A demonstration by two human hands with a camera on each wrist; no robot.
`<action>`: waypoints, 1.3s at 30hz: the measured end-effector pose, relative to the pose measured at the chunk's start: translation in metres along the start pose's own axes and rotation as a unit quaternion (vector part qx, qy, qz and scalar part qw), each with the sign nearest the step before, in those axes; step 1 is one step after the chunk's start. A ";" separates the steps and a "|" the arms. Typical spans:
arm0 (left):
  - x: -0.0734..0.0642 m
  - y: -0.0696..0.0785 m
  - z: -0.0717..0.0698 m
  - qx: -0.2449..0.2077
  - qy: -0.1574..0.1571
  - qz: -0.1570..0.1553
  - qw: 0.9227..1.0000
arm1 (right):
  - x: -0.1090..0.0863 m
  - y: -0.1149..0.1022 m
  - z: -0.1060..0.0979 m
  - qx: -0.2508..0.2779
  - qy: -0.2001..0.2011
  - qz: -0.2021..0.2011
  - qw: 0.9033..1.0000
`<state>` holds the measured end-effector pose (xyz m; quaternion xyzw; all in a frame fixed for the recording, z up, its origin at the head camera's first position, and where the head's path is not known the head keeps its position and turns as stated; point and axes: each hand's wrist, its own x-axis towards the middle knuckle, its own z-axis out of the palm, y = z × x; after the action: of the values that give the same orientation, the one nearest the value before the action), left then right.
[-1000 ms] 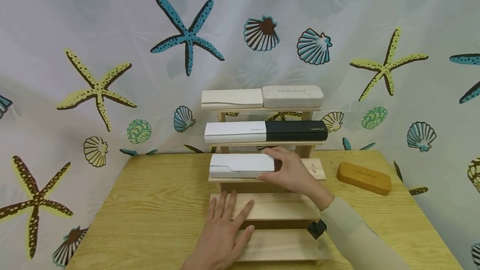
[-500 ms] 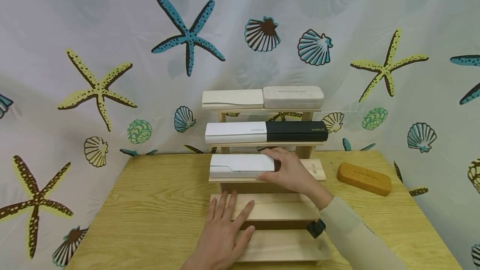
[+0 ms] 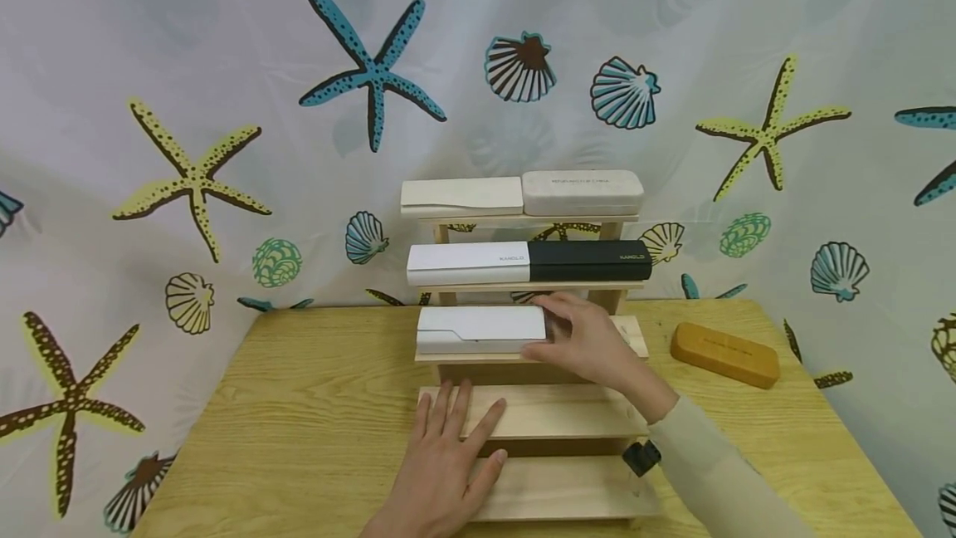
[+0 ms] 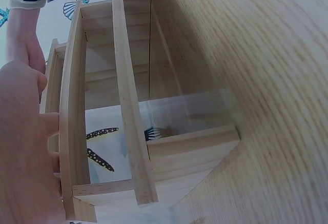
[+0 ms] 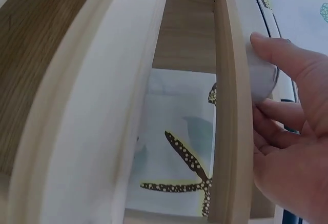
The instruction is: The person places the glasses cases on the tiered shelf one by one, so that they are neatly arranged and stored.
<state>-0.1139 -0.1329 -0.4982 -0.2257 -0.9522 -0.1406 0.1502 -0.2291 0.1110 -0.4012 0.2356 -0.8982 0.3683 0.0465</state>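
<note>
A white glasses case (image 3: 480,329) lies on the left part of the third shelf from the top of a stepped wooden rack (image 3: 538,413). My right hand (image 3: 593,344) is at its right end, the thumb at the front lower edge and the index finger at the back top. In the right wrist view the thumb touches the case (image 5: 262,75) and the other fingers bend past its end. My left hand (image 3: 448,459) rests with straight, spread fingers on the left side of the lower shelves. In the left wrist view its fingertips lie against the rack's edge.
Above sit a cream case (image 3: 461,198) and an off-white case (image 3: 582,193), then a white case (image 3: 468,263) and a black case (image 3: 590,261). An orange-brown case (image 3: 724,354) lies on the wooden table (image 3: 314,413) right of the rack. A patterned curtain (image 3: 478,15) hangs behind.
My right hand has slid slightly to the right along the end of the white glasses case. The case and my left hand stay where they were.
</note>
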 end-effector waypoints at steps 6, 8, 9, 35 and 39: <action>0.000 0.001 0.000 -0.001 0.001 -0.001 1.000 | -0.017 0.016 -0.014 0.013 0.043 -0.006 0.999; 0.000 0.001 0.000 -0.003 -0.002 -0.001 1.000 | -0.025 0.023 -0.022 0.020 0.055 0.006 0.998; 0.000 0.001 0.000 -0.004 -0.002 -0.002 1.000 | -0.028 0.027 -0.026 0.027 0.060 0.017 0.998; 0.001 0.002 -0.002 -0.004 0.000 0.000 1.000 | -0.116 0.172 -0.109 -0.027 0.128 0.130 0.983; 0.001 0.002 -0.001 -0.007 -0.001 -0.001 1.000 | -0.120 0.184 -0.111 -0.039 0.125 0.148 0.980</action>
<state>-0.1135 -0.1314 -0.4966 -0.2258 -0.9516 -0.1468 0.1478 -0.2169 0.3469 -0.4692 0.0499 -0.9240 0.3621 0.1121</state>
